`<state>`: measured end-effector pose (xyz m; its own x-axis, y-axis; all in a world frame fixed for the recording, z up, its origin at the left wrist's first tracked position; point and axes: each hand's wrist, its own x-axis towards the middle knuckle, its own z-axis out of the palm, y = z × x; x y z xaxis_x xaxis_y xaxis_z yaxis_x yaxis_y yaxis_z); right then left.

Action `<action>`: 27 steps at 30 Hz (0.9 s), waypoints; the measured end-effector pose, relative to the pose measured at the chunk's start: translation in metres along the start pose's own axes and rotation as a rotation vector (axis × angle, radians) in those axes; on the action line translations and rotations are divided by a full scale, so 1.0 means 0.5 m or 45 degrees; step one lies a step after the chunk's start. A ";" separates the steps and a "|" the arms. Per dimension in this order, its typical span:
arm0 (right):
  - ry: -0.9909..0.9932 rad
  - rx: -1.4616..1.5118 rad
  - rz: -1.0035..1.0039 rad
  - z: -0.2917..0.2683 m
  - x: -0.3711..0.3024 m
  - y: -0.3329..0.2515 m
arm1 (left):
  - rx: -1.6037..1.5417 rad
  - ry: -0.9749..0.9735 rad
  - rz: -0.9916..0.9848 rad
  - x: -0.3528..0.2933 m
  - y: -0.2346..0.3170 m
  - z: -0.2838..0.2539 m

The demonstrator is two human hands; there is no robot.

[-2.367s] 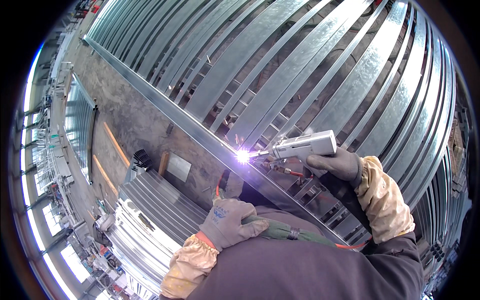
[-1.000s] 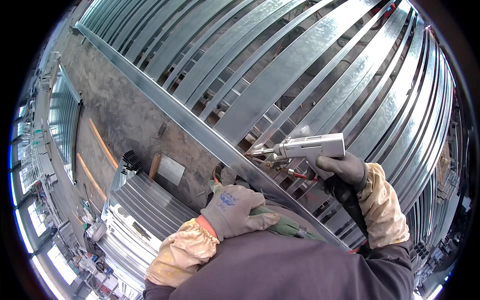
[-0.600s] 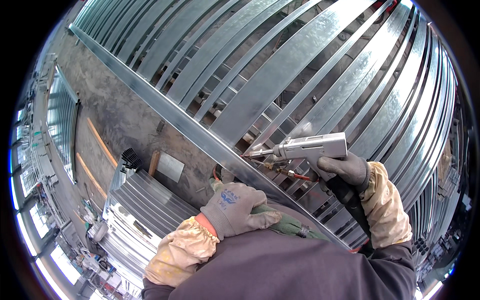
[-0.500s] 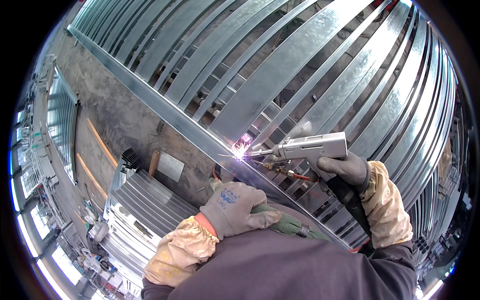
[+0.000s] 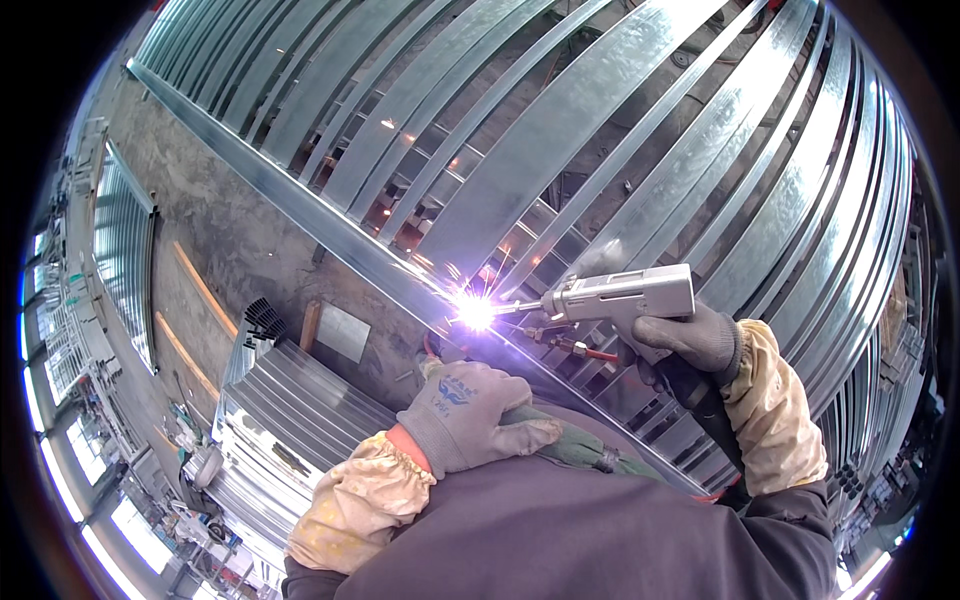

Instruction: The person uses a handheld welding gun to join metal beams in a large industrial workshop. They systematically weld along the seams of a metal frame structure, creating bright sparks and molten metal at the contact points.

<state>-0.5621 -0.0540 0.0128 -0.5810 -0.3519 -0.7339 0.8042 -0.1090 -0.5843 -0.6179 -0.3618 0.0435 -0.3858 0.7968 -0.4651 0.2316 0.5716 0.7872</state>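
My right hand (image 5: 692,345), in a grey glove, is closed around the grip of a silver welding gun (image 5: 628,297). The gun points left, and its thin nozzle ends at a bright white-violet glare with sparks. That glare covers the spot where a flat metal slat (image 5: 490,215) meets the long edge rail (image 5: 290,208) of a metal frame. My left hand (image 5: 462,415), also gloved, is wrapped round a green fabric-covered cable (image 5: 585,448) in front of my body, below the rail. A brass fitting with a red hose (image 5: 580,349) sits under the gun.
Many parallel slats stretch away to the upper right, with gaps showing the floor. On the left lie a stack of ribbed metal profiles (image 5: 310,400), a square plate (image 5: 339,332), wooden strips (image 5: 205,288) and another slatted panel (image 5: 122,255). A black cable (image 5: 705,405) hangs from the gun.
The glare at the nozzle has grown larger and brighter, and sparks now fly over the slats. The frame has shifted slightly left in view. Both hands keep their grip.
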 end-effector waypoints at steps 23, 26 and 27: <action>-0.018 -0.082 0.021 -0.001 -0.024 -0.014 | -0.011 -0.114 -0.057 0.005 0.002 -0.011; -0.056 -0.080 0.054 0.003 -0.027 -0.028 | -0.012 -0.124 -0.066 0.004 0.002 -0.013; -0.056 -0.078 0.053 0.004 -0.027 -0.030 | -0.020 -0.125 -0.067 0.004 0.003 -0.015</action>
<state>-0.5661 -0.0494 0.0324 -0.5401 -0.3954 -0.7430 0.8174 -0.0365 -0.5749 -0.6251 -0.3608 0.0468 -0.3071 0.7817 -0.5427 0.1990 0.6104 0.7667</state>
